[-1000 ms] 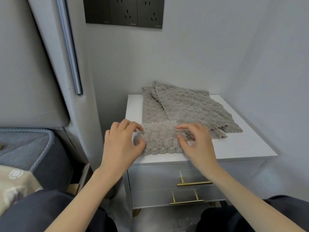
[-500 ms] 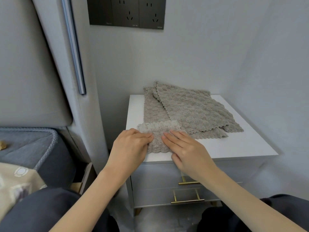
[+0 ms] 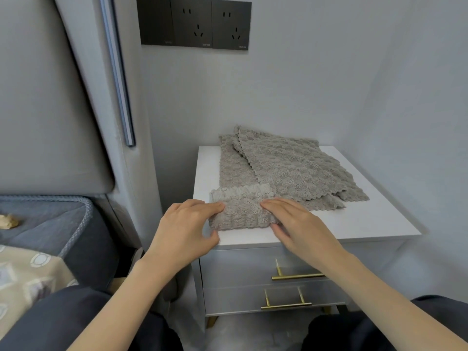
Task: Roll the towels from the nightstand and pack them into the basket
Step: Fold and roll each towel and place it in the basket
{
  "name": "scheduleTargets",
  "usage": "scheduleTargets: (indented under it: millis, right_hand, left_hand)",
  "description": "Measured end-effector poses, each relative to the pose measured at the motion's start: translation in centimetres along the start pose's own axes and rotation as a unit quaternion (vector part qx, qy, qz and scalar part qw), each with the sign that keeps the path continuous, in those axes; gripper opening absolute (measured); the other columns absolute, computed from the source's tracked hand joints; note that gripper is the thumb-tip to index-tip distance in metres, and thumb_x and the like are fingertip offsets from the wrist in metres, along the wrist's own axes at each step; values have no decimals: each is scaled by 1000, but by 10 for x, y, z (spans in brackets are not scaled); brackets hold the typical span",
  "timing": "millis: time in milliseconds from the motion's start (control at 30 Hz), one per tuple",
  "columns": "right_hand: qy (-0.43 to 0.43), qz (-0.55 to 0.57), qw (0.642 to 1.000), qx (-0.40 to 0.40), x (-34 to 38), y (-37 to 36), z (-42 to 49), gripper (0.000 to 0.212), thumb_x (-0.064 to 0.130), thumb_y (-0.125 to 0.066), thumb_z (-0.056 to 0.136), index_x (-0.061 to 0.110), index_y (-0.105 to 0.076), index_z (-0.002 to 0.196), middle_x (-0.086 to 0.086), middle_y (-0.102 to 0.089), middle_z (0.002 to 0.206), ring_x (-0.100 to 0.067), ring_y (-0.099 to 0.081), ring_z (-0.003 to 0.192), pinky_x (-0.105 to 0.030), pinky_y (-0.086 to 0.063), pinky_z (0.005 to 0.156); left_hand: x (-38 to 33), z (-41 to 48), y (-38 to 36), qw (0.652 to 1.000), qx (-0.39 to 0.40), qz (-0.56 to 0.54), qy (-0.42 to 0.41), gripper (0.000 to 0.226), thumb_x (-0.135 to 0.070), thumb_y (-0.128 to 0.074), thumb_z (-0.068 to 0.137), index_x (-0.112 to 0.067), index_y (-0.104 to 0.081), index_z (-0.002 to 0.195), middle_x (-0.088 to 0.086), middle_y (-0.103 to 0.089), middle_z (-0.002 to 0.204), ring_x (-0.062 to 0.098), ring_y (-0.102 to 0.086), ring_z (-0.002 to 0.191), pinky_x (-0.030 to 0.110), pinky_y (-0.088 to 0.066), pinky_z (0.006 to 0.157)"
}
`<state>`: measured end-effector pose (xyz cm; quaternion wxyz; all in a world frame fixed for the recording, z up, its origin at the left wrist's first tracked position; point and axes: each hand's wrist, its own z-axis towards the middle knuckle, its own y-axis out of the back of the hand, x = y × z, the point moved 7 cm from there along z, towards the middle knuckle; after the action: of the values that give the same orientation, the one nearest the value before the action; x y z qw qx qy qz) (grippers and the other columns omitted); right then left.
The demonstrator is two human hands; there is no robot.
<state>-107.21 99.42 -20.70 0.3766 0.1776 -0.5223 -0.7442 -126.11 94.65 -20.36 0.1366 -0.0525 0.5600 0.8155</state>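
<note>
A grey towel (image 3: 243,211) is found on the white top of the nightstand (image 3: 354,224). Its near end is rolled up at the front left edge, and its flat remainder runs back toward the wall, partly overlaid by a second towel (image 3: 298,168) laid diagonally. The roll is pinched by the left hand (image 3: 182,229) and the right hand (image 3: 298,224), one at each end, with fingers laid nearly straight over the top and thumbs set against the near face.

Fluffy cloth towel (image 3: 243,211) — smooth matt nightstand (image 3: 354,224)
</note>
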Motion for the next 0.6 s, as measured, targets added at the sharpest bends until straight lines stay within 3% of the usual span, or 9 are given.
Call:
scheduleTargets:
  millis: [100,167,233,333,400,467,600]
  right_hand:
    - [38,-21,999,-19,7,6,2,41,2,-65,85,5,-60,126,-5,-67,115,-23,-59,109,-32,-47,96]
    - [28,23,999,-25,5,12,4,36,5,-61,89,9,-59,125,1,-64,102,-10,-53,95,-23,-44,86]
    - [-5,82,996,-22,1,15,5,32,14,-53,95,16,-57,126,11,-56,95,3,-42,84,-14,-36,78]
    - [-52,144,988,2,-8,9,5,29,27,-43,100,26,-53,127,10,-57,89,7,-43,85,-6,-31,76]
    - [-78,173,982,14,-15,4,8,27,27,-41,101,24,-55,124,8,-54,77,3,-45,80,-8,-31,71]
    - [-95,187,977,22,-19,0,12,25,25,-40,102,20,-58,119,10,-50,69,-1,-46,72,-12,-33,68]
    - [-112,150,981,41,-23,-12,17,31,24,-33,103,7,-59,107,2,-57,86,-11,-50,82,-30,-40,79]
  left_hand:
    - [3,4,-3,999,-2,-34,6,46,-24,-65,77,-28,-62,123,-12,-65,112,11,-55,112,25,-37,92]
    - [9,7,-5,995,1,-97,37,40,-25,-62,78,-31,-63,117,-12,-65,106,8,-54,105,23,-39,88]
    - [16,9,-9,976,33,-196,90,28,-30,-59,79,-36,-65,105,-18,-65,94,-1,-53,91,16,-40,76]
    - [19,12,-16,941,54,-301,143,12,-33,-52,78,-29,-62,71,-13,-58,60,5,-46,53,15,-34,50]
    - [21,12,-20,931,70,-316,170,30,-32,-51,83,-17,-44,58,-8,-39,50,8,-28,48,24,-24,48]
    - [23,13,-22,925,79,-317,195,39,-30,-50,87,-19,-30,55,-9,-29,50,9,-22,51,31,-19,53]
    - [16,17,-21,941,48,-251,224,39,-35,-49,84,-22,-28,54,-6,-29,51,18,-27,58,33,-22,53]
